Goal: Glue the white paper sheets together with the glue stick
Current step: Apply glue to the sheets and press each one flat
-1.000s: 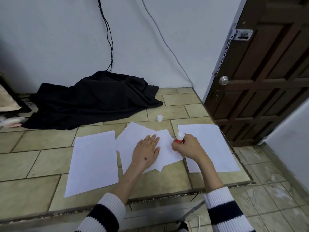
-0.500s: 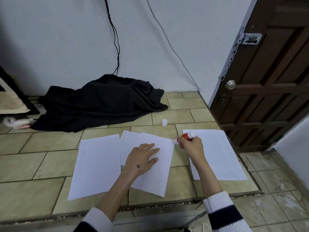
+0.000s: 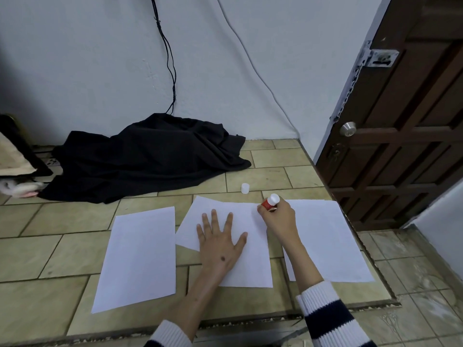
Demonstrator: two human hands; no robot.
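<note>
**Glue stick held at the middle sheets**

The red plastic glue stick (image 3: 270, 203) is clenched in the right hand (image 3: 278, 219), tilted at the smooth white paper sheets (image 3: 253, 261), which are pressed flat by the spread left hand (image 3: 218, 242) on the tiled surface (image 3: 50, 249).

Matt white paper sheets (image 3: 140, 256) lie on smooth, faintly glossy beige tiles (image 3: 45, 249). Far left, soft matt black cloth (image 3: 150, 159); right, dark varnished wooden door (image 3: 400, 136) with a shiny metal knob (image 3: 347, 128).

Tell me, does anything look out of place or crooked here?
Yes. Under the left hand, two white paper sheets overlap askew; a corner of the lower one juts out leftward. The small white glue cap stands apart on the tiles, off the red glue stick.
</note>
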